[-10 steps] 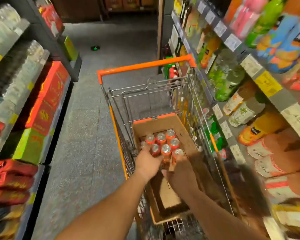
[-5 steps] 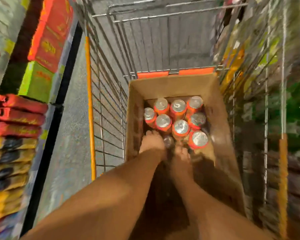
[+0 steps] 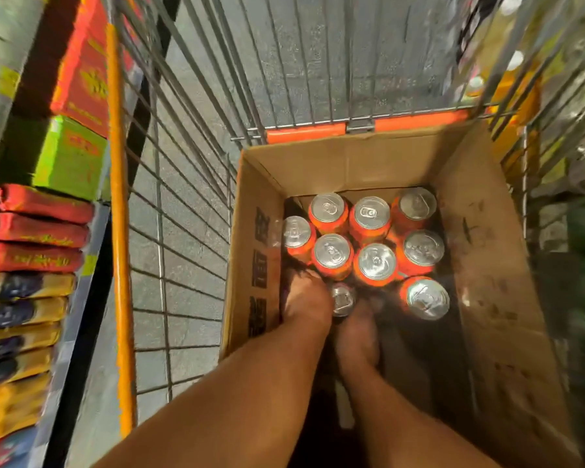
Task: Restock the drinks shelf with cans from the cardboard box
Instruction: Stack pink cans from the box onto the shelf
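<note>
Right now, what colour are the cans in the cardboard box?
Orange cans with silver tops, seen in the head view.

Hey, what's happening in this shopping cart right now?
A person is reaching both bare arms down into an open brown cardboard box that sits in a wire shopping cart. The left hand and right hand flank one silver-topped can at the near edge of a cluster of upright orange cans. Whether either hand grips it yet is unclear.
</note>
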